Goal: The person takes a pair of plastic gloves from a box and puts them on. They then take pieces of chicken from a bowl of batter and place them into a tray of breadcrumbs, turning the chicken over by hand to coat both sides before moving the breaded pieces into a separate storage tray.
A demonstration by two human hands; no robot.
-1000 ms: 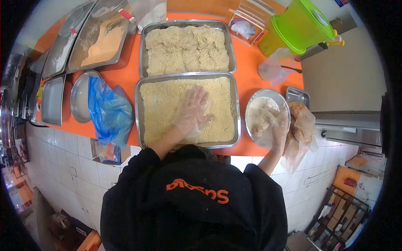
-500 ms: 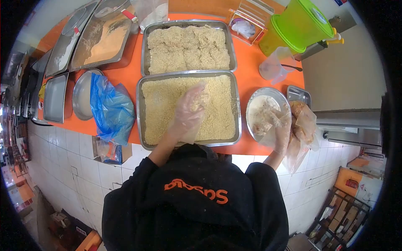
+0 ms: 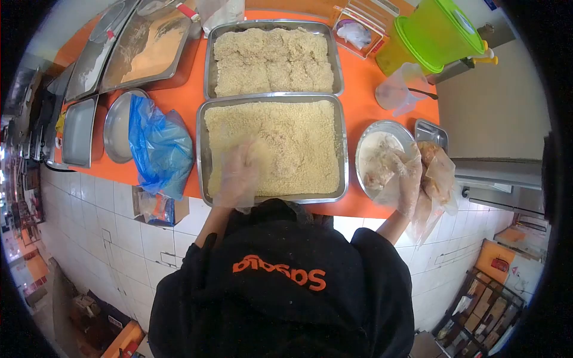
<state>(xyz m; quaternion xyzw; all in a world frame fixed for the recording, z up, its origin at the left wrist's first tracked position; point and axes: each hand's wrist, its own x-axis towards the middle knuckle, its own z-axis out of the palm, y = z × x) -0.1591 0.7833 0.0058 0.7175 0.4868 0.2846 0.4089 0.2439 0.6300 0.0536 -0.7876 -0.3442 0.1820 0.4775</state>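
My left hand (image 3: 239,176), in a clear plastic glove, is over the left part of a metal tray (image 3: 345,149) of pale yellow crumbs (image 3: 304,134). Motion smears its fingers, so its grip is unclear. My right hand (image 3: 407,179), also gloved and coated with white batter, reaches into a round metal bowl (image 3: 360,143) at the right. Its fingers are curled over something wet and white that I cannot make out. Batter-covered pieces (image 3: 376,177) lie in the bowl beside them. A second tray (image 3: 209,65) behind holds crumb-coated pieces (image 3: 271,59) in rows.
A blue bag (image 3: 160,146) and metal pans (image 3: 79,132) stand left, with a tray of orange powder (image 3: 152,56) behind. Bagged meat (image 3: 439,179) sits right of the bowl. A clear jug (image 3: 399,89) and green containers (image 3: 444,36) stand at the back right.
My left hand has moved left and toward me over the crumbs. A dip shows in the crumbs near the middle. My right hand remains at the bowl. The view has shifted slightly.
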